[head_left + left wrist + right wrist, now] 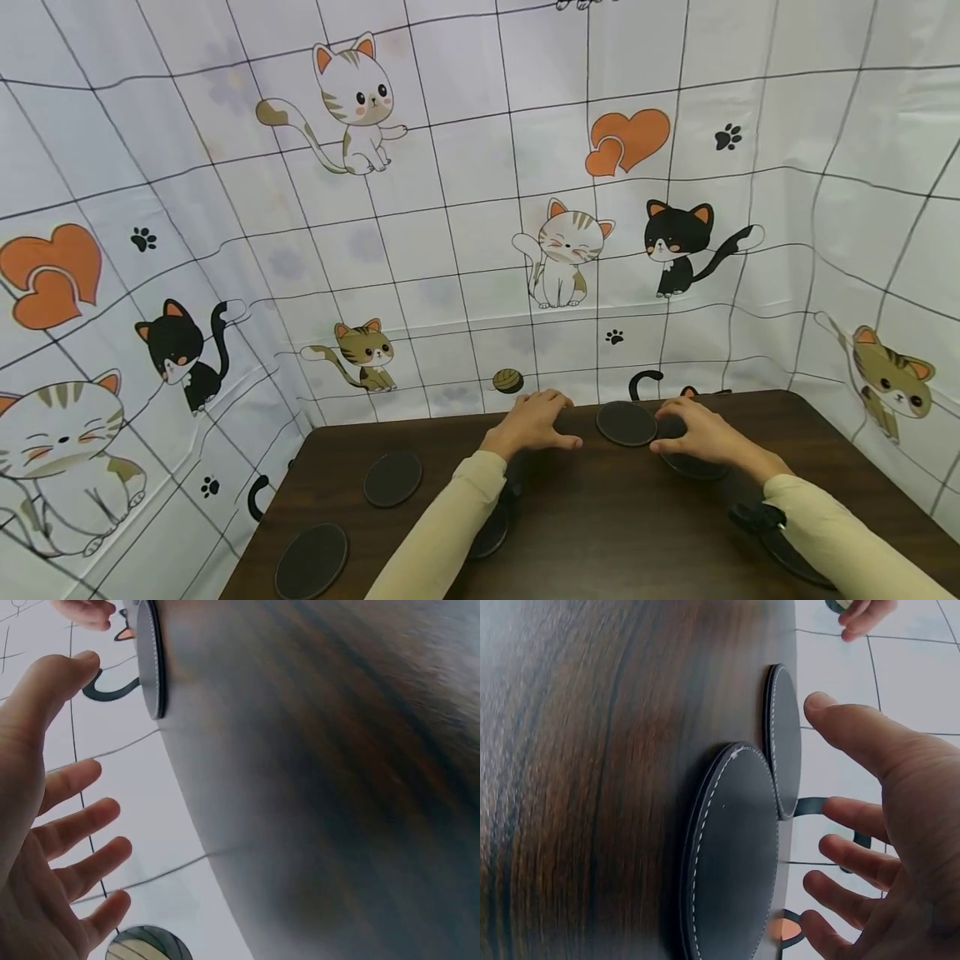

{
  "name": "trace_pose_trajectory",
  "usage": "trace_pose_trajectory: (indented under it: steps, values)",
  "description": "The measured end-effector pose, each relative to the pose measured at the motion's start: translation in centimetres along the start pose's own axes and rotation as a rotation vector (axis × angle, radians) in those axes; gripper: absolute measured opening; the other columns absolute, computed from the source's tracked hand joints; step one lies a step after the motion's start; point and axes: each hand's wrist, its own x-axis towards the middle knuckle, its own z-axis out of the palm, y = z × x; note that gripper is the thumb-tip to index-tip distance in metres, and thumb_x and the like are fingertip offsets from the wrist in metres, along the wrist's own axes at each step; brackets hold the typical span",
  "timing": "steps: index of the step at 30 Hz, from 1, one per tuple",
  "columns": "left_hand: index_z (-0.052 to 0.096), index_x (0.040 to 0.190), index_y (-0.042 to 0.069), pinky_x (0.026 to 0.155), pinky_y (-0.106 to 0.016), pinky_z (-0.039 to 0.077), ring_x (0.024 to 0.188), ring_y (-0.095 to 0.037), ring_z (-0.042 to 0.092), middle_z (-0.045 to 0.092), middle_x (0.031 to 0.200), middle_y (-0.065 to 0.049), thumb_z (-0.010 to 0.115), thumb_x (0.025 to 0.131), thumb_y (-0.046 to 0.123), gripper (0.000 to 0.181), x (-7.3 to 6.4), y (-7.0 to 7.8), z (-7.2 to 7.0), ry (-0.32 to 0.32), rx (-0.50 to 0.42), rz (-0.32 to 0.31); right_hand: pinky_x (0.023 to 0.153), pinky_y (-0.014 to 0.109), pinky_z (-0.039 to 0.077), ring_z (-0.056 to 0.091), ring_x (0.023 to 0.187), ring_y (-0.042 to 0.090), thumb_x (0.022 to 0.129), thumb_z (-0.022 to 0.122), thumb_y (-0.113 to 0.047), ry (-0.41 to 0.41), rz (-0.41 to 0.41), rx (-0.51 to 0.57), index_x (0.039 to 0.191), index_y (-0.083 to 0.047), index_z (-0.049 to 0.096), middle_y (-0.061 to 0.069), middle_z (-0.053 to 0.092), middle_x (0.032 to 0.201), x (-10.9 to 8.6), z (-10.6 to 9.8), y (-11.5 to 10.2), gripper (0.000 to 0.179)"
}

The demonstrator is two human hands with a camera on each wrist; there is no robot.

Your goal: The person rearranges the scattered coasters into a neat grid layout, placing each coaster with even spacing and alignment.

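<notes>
**Pale sleeves (847, 533) reach in over a dark table (600, 533)**

Brown wood grain on the surface; the right wrist view shows me streaks and a gloss at the frame's edge. Behind it hangs a white sheet (472, 179), ruled in dark, wavering lines and creased near the right-hand corner. Print includes cartoon cats (566, 260), orange hearts (641, 137), paw prints (727, 137) and a ball of yarn (507, 381) just above the table's far edge.

Left hand (529, 423): fingers apart, loosely bent, near the back edge. Right hand (701, 433): fingers likewise apart, held over the near disc (693, 468). Between the two hands, at the back edge, lies the far disc (626, 423). Both discs lie flat, black, pale stitching round the rim; I cannot tell whether they touch.

Elsewhere I count two left-side discs (311, 560), well apart from the hands, a half-hidden disc (491, 533) beside the left forearm, and a partly covered disc (791, 562) below the right one. Black strap (757, 517) at the right wrist.
</notes>
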Motion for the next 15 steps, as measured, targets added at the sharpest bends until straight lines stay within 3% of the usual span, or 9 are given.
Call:
trace_pose_trajectory:
  steps: [6,15]
  values:
    - [0.049,0.132,0.024,0.093,-0.045,0.034,0.116,-0.019,0.044,0.044,0.132,0.006,0.054,0.074,0.072,0.075,1.3,0.5,0.6,0.006,0.049,0.004,0.079,0.072,0.027,0.035,0.117,0.048,0.072,0.072,-0.054,0.003,0.038,-0.021,0.119,-0.002,0.058,0.022,0.043,0.131,0.4,0.3,0.3,0.071]
    - [0.045,0.134,0.027,0.097,-0.046,0.031,0.12,-0.02,0.041,0.041,0.136,0.005,0.053,0.073,0.073,0.077,2.5,1.5,1.0,-0.014,0.09,-0.011,0.079,0.073,0.024,0.033,0.119,0.048,0.071,0.075,-0.051,0.018,0.056,-0.029,0.117,-0.003,0.06,0.024,0.04,0.132,0.9,-0.1,-0.6,0.068]
